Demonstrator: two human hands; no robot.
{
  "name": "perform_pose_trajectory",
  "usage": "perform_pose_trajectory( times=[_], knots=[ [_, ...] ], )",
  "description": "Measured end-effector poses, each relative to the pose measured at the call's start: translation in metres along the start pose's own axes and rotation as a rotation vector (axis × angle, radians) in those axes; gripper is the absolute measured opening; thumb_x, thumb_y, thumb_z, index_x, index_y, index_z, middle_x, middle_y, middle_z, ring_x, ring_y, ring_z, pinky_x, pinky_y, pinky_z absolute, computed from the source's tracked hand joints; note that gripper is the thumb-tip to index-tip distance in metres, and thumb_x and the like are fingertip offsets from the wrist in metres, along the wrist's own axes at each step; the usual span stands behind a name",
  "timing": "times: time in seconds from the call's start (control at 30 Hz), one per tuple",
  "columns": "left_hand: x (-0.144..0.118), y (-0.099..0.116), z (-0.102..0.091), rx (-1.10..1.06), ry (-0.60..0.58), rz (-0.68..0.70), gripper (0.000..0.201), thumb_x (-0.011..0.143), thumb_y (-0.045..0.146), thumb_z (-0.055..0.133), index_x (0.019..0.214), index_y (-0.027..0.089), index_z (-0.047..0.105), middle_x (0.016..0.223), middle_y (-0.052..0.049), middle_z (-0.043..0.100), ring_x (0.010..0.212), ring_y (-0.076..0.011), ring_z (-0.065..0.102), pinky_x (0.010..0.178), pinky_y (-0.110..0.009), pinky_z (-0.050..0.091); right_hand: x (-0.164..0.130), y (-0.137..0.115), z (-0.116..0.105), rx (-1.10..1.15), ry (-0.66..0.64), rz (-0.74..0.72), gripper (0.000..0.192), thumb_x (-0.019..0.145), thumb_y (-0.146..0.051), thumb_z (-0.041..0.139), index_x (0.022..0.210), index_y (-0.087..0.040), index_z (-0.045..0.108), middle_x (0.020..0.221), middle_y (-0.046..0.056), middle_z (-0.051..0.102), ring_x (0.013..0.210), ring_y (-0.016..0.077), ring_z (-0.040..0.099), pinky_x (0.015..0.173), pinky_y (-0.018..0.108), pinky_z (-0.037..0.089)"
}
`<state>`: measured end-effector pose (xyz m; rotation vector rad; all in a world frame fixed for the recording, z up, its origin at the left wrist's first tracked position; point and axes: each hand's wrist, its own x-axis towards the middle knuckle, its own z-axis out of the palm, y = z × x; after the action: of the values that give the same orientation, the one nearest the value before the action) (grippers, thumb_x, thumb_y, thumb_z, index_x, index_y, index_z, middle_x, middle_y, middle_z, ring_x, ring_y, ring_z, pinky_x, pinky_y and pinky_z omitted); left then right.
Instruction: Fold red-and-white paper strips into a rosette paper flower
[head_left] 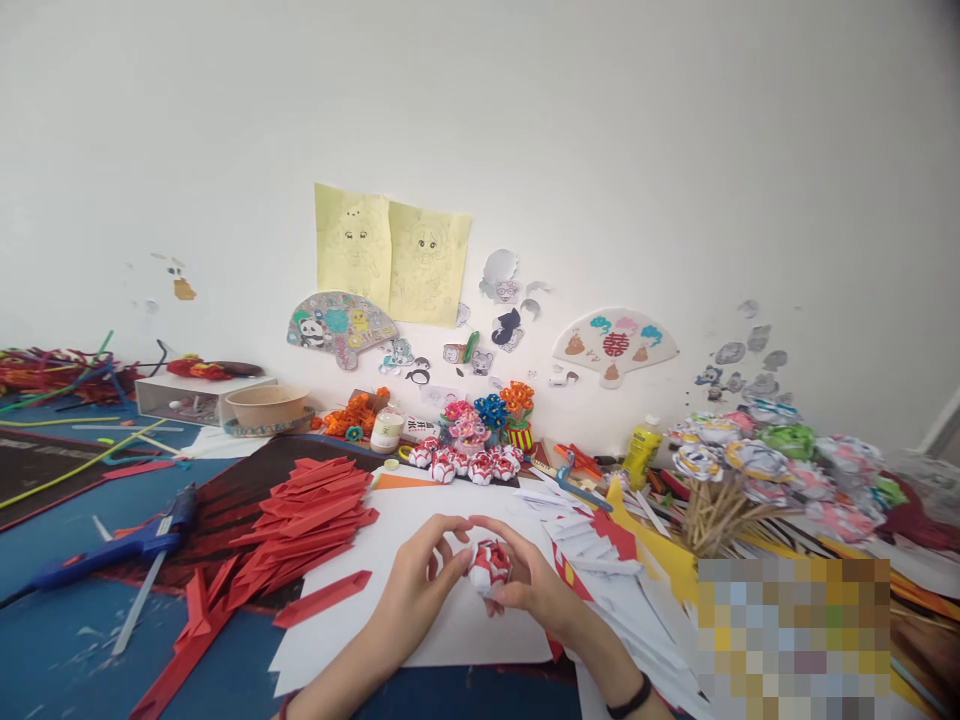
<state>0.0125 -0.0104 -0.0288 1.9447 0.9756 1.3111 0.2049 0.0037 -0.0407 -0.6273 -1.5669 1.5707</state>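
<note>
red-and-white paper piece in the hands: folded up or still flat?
Folded up. The red-and-white paper piece is a small rounded bundle pinched between the left hand and right hand, above the white sheet.

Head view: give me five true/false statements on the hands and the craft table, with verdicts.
1. Both hands, left hand and right hand, hold a small red-and-white folded paper ball. True.
2. The blue hot glue gun lies to the right of the hands. False: it lies at the left, on the blue table.
3. A pile of red folded paper strips lies left of the hands. True.
4. The right wrist is bare. False: it wears a black band.
5. Two yellow drawing sheets hang on the wall. True.
</note>
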Motion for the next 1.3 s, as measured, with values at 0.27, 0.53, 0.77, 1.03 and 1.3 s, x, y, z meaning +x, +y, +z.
perform_pose_trajectory(
  times=[0.27, 0.53, 0.77, 1.03, 1.3],
  knots=[
    [0.004, -0.004, -0.003, -0.089, -0.070, -0.035, 0.020, 0.092, 0.036, 0.052, 0.101, 0.021, 0.060, 0.101, -0.004, 0.066, 0.074, -0.0147, 0.059, 0.064, -0.024, 0.043, 0.001, 0.001, 0.002, 0.115, 0.092, -0.053, 0.068, 0.068, -0.018, 0.069, 0.131, -0.026, 0.043, 0.092, 0.001, 0.062, 0.060, 0.0121, 0.056, 0.057, 0.026, 0.041],
    [0.002, -0.008, 0.000, -0.120, -0.029, -0.079, 0.022, 0.089, 0.040, 0.057, 0.099, 0.020, 0.054, 0.089, -0.002, 0.062, 0.070, -0.0137, 0.057, 0.062, -0.023, 0.043, 0.000, -0.009, 0.006, 0.079, 0.089, -0.045, 0.045, 0.077, -0.032, 0.070, 0.119, -0.019, 0.059, 0.083, 0.003, 0.062, 0.068, 0.0169, 0.059, 0.065, 0.031, 0.044],
    [0.003, -0.012, 0.002, -0.163, -0.092, -0.125, 0.032, 0.089, 0.041, 0.055, 0.114, 0.021, 0.054, 0.108, -0.007, 0.064, 0.071, -0.0143, 0.061, 0.056, -0.023, 0.044, 0.000, -0.005, 0.003, -0.042, 0.114, -0.044, 0.053, 0.079, -0.037, 0.072, 0.127, -0.019, 0.058, 0.080, 0.003, 0.065, 0.068, 0.0168, 0.060, 0.068, 0.033, 0.046],
    [0.002, -0.002, 0.004, -0.210, -0.128, -0.117, 0.025, 0.092, 0.041, 0.050, 0.107, 0.021, 0.050, 0.074, 0.000, 0.067, 0.071, -0.0168, 0.063, 0.060, -0.025, 0.044, -0.001, -0.004, 0.006, -0.095, 0.082, -0.048, 0.067, 0.077, -0.047, 0.072, 0.135, -0.023, 0.047, 0.092, 0.006, 0.067, 0.075, 0.0193, 0.066, 0.074, 0.035, 0.050],
    [0.002, -0.019, 0.009, -0.339, -0.048, -0.172, 0.034, 0.089, 0.044, 0.056, 0.109, 0.023, 0.039, 0.086, 0.000, 0.060, 0.068, -0.0125, 0.060, 0.060, -0.024, 0.043, 0.004, 0.009, -0.002, -0.359, 0.276, -0.123, 0.066, 0.070, -0.054, 0.075, 0.122, -0.023, 0.050, 0.097, 0.006, 0.064, 0.074, 0.0196, 0.064, 0.066, 0.032, 0.051]
  ],
)
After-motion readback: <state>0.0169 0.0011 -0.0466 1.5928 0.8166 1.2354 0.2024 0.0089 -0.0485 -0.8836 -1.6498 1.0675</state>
